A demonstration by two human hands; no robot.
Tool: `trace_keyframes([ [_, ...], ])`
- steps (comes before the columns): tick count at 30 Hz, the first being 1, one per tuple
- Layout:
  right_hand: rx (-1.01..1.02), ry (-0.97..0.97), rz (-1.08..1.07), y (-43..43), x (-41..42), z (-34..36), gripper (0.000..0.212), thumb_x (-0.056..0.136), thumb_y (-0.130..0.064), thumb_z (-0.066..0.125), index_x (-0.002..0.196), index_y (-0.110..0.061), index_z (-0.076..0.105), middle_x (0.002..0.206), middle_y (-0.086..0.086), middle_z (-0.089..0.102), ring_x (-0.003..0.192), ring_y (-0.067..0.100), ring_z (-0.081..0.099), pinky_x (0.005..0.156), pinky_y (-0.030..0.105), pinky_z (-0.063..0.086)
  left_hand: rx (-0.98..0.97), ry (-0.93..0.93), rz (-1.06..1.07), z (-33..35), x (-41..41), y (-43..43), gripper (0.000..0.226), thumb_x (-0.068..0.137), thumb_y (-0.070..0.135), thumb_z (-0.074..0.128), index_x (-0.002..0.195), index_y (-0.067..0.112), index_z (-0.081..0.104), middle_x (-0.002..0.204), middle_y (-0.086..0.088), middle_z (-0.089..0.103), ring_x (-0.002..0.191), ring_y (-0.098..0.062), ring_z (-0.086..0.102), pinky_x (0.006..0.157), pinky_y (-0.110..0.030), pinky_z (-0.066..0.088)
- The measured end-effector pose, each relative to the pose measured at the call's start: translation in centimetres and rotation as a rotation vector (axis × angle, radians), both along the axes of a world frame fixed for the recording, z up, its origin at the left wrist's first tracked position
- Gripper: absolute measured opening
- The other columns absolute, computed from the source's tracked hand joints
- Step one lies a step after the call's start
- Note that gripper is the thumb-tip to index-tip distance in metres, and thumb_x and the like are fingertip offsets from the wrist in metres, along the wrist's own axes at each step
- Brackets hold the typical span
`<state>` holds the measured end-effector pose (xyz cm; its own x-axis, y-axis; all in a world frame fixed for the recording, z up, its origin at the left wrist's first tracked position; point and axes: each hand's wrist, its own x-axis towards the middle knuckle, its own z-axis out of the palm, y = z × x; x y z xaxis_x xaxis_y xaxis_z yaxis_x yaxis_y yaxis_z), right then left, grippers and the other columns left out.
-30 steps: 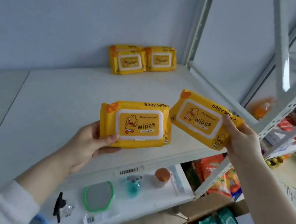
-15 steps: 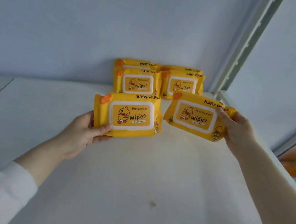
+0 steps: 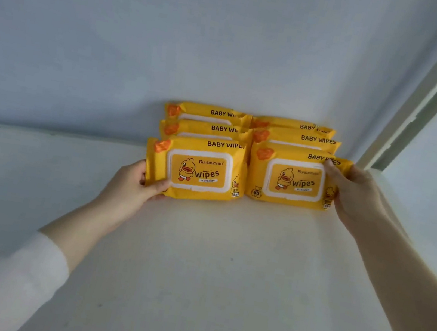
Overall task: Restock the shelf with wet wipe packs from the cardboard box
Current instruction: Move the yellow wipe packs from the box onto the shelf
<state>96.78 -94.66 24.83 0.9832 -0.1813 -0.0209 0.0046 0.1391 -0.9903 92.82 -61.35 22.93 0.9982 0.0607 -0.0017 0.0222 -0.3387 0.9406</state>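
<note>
Packs [image 3: 199, 172] reached rows [image 3: 207, 127], likely touching; left grip [image 3: 134, 186], right grip [image 3: 353, 195] outboard.

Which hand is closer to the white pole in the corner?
Right. The right hand grips the right pack just beside the pole; the left hand grips the left pack, much farther left of the pole.

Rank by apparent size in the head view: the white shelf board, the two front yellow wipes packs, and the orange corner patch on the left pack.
1. White shelf board: largest.
2. Left front yellow wipes pack and right front yellow wipes pack: look alike, so unranked.
3. Orange corner patch: smallest.
</note>
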Motion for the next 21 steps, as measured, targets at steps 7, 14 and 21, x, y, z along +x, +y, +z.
trace_keyframes([
  [7, -0.070, 0.027, -0.115, 0.6, 0.6, -0.1, 0.035, 0.072, -0.038, 0.074, 0.094, -0.013, 0.066, 0.093, 0.005, 0.072, 0.091, 0.026, 0.069, 0.078, 0.039, 0.057, 0.260, -0.027, 0.094, 0.2, 0.9, -0.9, 0.021, 0.086, 0.018, 0.064, 0.106, 0.013, 0.062, 0.103, -0.010, 0.069, 0.094, -0.029, 0.065, 0.089, -0.043, 0.050],
  [14, -0.458, 0.134, -0.389, 1.1, 1.0, 0.7, 0.057, 0.084, -0.034, 0.065, 0.133, -0.014, 0.044, 0.119, -0.002, 0.055, 0.110, 0.017, 0.053, 0.090, 0.032, 0.044, 0.531, 0.009, 0.183, 1.1, 1.9, -1.3, 0.054, 0.080, 0.029, 0.070, 0.121, 0.002, 0.048, 0.120, -0.016, 0.058, 0.110, -0.036, 0.056, 0.086, -0.039, 0.044],
  [21, -1.323, 0.157, -0.326, 3.9, -8.0, 4.6, 0.056, 0.091, -0.032, 0.053, 0.140, -0.011, 0.035, 0.141, 0.015, 0.037, 0.130, 0.033, 0.032, 0.106, 0.038, 0.026, 0.969, -0.243, 0.021, 6.9, -1.2, -2.1, 0.082, 0.084, 0.034, 0.065, 0.148, 0.014, 0.018, 0.150, -0.018, 0.024, 0.135, -0.038, 0.025, 0.107, -0.047, 0.026],
])
